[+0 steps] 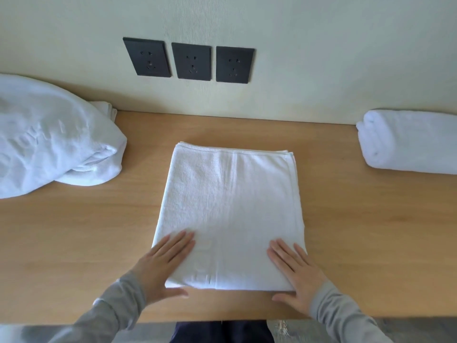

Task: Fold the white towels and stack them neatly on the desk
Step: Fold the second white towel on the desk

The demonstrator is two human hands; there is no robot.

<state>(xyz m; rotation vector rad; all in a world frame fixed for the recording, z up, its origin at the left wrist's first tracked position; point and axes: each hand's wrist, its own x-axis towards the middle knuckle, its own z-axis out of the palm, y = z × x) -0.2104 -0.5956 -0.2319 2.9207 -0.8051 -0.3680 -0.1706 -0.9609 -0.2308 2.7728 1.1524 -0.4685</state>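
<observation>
Pressing flat on the folded white towel (230, 206), the fingers (179, 245) of both hands lie straight and close together, gripping nothing. The left hand (163, 266) covers the towel's near left corner and the right hand (296, 271) its near right corner. Each thumb (179, 292) stretches out on the bare wooden desk (86, 231) just in front of the towel's near edge. Grey sleeves (118, 300) run back from the wrists. The towel lies squared and several layers thick. Well to its left sits a loose heap of white towels (49, 139), and well to its right a thick folded bundle (408, 142), both apart from it. Beyond the towel's far edge, three dark sockets (191, 61) are set in the pale wall (321, 58).
</observation>
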